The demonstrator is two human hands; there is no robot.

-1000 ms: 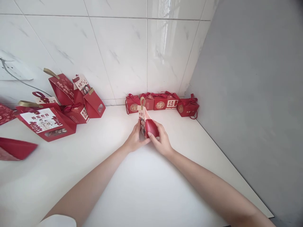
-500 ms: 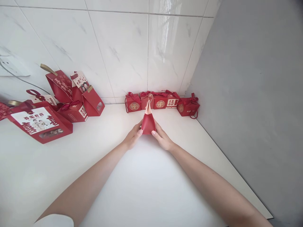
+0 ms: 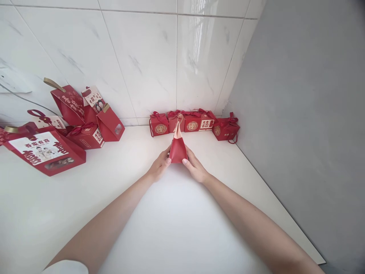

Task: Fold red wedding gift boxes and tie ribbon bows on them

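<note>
A small red gift box [image 3: 178,150] with a pointed pink top stands upright on the white counter [image 3: 159,224]. My left hand [image 3: 159,165] grips its left side, fingers curled against it. My right hand [image 3: 195,167] holds the right side, thumb on the front face. Just behind it, a row of several small red boxes with ribbons [image 3: 194,123] lines the tiled wall.
A heap of larger red gift boxes and bags [image 3: 71,121] lies at the back left, one flat box [image 3: 42,152] nearest. A grey wall [image 3: 299,114] bounds the counter's right edge. A cable runs along the tiles at far left.
The box was turned from showing its printed side to showing its plain red face, and set upright a little further back. Since half a second ago almost nothing has moved.
</note>
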